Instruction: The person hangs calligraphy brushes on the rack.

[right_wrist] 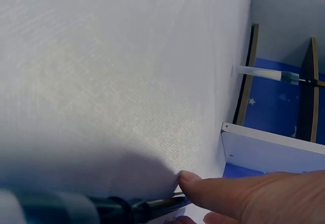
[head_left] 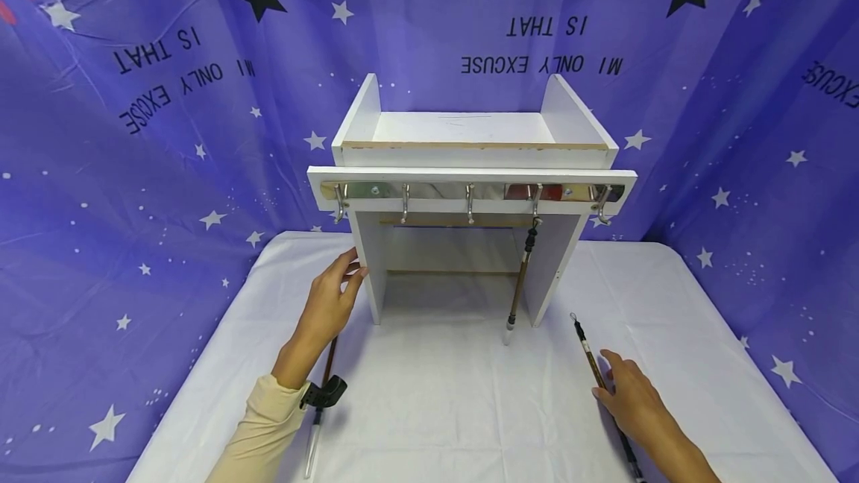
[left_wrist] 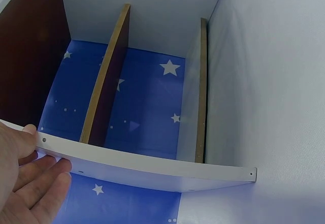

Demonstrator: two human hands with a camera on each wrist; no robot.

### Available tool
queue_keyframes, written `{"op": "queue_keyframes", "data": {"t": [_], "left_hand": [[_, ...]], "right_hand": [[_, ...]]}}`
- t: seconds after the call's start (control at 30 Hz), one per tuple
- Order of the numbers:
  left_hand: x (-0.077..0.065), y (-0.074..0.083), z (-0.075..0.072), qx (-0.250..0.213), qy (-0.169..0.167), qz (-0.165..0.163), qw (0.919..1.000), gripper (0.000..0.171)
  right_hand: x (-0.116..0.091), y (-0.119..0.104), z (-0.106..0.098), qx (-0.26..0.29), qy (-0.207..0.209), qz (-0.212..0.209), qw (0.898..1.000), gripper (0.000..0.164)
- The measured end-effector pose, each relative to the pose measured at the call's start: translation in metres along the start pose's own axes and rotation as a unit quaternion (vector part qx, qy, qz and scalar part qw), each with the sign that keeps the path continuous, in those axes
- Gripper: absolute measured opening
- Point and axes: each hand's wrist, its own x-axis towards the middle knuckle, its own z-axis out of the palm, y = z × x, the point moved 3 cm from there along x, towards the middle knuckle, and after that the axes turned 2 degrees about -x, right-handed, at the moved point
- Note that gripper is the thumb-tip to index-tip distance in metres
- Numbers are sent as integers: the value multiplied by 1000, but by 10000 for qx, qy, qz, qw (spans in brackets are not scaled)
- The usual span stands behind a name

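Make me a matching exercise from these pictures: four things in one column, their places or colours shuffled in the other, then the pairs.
Things
1. Left hand
2. Right hand
3. Hanging brush
4. Curtain

Places and colours
A. On the second hook from the right in the head view
B. Bluish purple, printed with stars
C. At the lying brush to the right of the shelf
D. Touching the shelf's left side panel

Pairs: 1-D, 2-C, 3-A, 4-B
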Motion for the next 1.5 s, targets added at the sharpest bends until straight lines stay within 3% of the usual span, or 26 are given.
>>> {"op": "queue_keyframes", "data": {"t": [0.8, 1.5], "left_hand": [[0, -2, 1, 30, 76, -12, 10000, 42], [0, -2, 1, 24, 63, 2, 10000, 43]], "right_hand": [[-3, -1, 10, -34, 21, 289, 9996, 62], [-4, -3, 10, -23, 108, 210, 9997, 61]]}}
